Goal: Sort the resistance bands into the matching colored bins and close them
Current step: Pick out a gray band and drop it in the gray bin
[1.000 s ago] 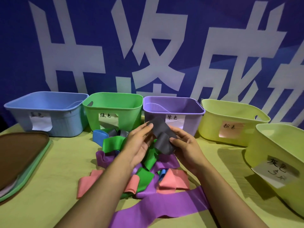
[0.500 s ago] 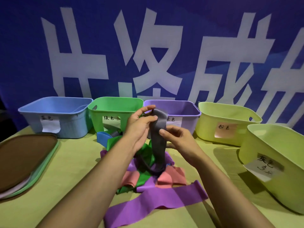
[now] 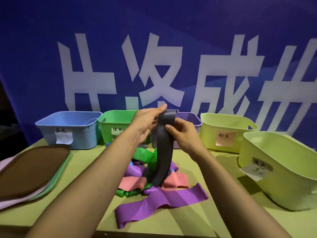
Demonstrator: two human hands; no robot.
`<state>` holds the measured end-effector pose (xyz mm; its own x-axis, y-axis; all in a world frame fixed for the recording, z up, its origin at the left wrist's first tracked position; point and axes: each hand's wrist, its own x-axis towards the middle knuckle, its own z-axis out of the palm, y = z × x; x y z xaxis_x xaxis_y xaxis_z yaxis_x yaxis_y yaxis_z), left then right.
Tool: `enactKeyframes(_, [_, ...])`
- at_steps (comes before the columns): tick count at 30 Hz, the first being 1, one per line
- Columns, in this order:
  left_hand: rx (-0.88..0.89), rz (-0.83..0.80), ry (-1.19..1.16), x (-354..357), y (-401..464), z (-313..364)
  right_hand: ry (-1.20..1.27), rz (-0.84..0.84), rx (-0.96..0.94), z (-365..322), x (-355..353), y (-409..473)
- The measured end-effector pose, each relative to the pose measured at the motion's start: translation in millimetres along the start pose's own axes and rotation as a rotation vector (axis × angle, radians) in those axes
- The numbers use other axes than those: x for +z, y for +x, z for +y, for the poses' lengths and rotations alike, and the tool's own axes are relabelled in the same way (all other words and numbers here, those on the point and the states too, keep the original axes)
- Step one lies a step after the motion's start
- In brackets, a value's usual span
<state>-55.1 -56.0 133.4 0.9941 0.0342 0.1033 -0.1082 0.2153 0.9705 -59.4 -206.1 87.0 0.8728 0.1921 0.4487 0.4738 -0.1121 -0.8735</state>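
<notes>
A grey resistance band [image 3: 163, 152] hangs stretched from both my hands, its lower end still in the pile. My left hand [image 3: 147, 121] pinches its top end above the bins. My right hand [image 3: 181, 133] pinches it a little lower on the right edge. Below lies a heap of bands: green [image 3: 144, 154], pink [image 3: 133, 183] and a long purple one [image 3: 159, 202] at the front. Five open bins stand behind: blue [image 3: 68, 129], green [image 3: 116, 121], purple [image 3: 187, 117], a yellow-green one with a pink label [image 3: 226, 133], and a yellow-green one with a grey label [image 3: 281, 167].
A stack of flat lids [image 3: 32, 170], brown on top with green and pink rims under it, lies at the left on the yellow-green table [image 3: 89, 169]. A blue banner with large white characters [image 3: 154, 74] stands behind the bins.
Both hands have risen and drawn the grey band up out of the pile, from a crumpled bunch to a long hanging strip. The camera has tilted upward.
</notes>
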Motion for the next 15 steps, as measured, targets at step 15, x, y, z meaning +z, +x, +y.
enactKeyframes(15, [0.131, 0.032, -0.032, 7, -19, 41, 0.076, -0.046, 0.099, -24, -4, -9])
